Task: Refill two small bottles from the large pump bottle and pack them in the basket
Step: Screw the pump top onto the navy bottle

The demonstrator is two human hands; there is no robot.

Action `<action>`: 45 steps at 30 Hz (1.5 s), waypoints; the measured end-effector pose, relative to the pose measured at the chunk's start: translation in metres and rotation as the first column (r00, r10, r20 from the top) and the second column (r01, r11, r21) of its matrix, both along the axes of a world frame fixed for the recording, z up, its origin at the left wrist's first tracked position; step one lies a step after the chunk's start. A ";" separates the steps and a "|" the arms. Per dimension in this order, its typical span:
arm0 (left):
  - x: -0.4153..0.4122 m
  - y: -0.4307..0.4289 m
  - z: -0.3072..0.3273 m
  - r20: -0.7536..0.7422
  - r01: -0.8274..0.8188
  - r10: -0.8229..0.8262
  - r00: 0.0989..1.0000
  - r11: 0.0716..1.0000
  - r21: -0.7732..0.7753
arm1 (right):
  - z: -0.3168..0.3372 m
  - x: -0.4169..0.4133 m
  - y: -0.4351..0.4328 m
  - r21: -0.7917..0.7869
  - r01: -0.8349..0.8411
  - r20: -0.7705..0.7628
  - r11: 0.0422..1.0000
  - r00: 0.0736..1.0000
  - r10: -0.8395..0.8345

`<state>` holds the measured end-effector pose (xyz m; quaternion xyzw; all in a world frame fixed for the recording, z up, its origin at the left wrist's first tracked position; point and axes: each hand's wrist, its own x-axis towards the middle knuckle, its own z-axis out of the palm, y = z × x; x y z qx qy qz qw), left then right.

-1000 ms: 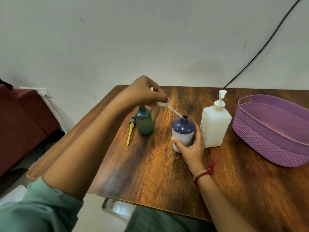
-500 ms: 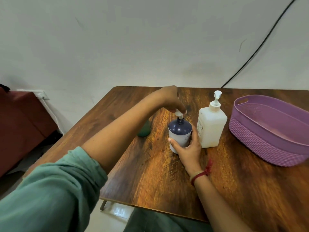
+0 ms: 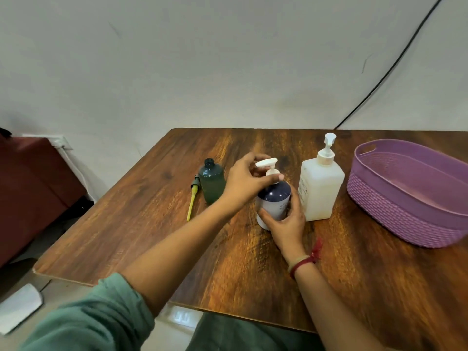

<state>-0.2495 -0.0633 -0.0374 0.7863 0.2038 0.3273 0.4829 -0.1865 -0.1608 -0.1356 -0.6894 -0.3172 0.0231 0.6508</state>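
Note:
A small dark blue bottle (image 3: 276, 198) with a white label stands mid-table. My right hand (image 3: 286, 224) grips its body from the near side. A white pump cap (image 3: 269, 168) sits on its neck, and my left hand (image 3: 247, 182) pinches that cap's collar from the left. To the left stands a small green bottle (image 3: 211, 183), uncapped, with its green-and-yellow pump tube (image 3: 193, 198) lying on the table beside it. The large white pump bottle (image 3: 320, 188) stands just right of the blue bottle. The purple basket (image 3: 415, 206) is at the far right and holds nothing I can see.
The wooden table (image 3: 228, 249) has its left edge close to the green bottle's side. A black cable (image 3: 395, 64) runs down the wall behind. A dark red seat (image 3: 27, 188) stands on the floor to the left.
My left hand lowered the white pump's tube into the blue bottle and seated the cap on its neck. My right hand stayed around the bottle.

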 end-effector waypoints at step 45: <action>-0.002 -0.032 -0.071 0.191 0.008 0.005 0.982 0.998 -0.069 | 0.069 -0.002 -0.006 -0.034 0.075 0.114 0.997 0.991 -0.071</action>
